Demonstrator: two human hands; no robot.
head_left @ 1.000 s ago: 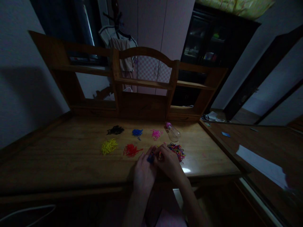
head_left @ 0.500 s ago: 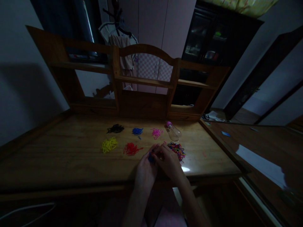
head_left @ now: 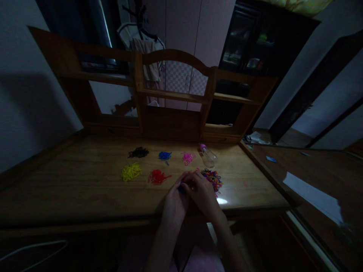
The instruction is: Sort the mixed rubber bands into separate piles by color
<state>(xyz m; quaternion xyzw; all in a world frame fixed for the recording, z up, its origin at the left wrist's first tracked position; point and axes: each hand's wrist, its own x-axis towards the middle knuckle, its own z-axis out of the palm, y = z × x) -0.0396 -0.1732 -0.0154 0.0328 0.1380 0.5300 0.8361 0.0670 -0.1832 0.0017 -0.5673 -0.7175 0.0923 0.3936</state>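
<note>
My left hand (head_left: 176, 202) is cupped near the desk's front edge, closed around a small bunch of blue rubber bands (head_left: 181, 187). Over it bends my right hand (head_left: 202, 190), thumb and fingers pinched together against the bunch; what they grip is hidden. Just beyond my right hand lies a mixed heap of coloured rubber bands (head_left: 214, 180). Sorted piles lie to the left and behind: red rubber bands (head_left: 158, 176), pink rubber bands (head_left: 188, 158), blue rubber bands (head_left: 165, 155), yellow rubber bands (head_left: 131, 172) and black rubber bands (head_left: 138, 152).
A clear bulb-shaped bottle with a pink cap (head_left: 209, 158) lies behind the mixed heap. The wooden desk (head_left: 93, 189) has a shelf unit (head_left: 172, 96) along its back. To the right, a lower brown surface holds a white paper sheet (head_left: 313, 194) and a blue card (head_left: 270, 159).
Both hands stay together in nearly the same place, with small finger movements at the blue bunch. The camera view has shifted very slightly. The piles look unchanged.
</note>
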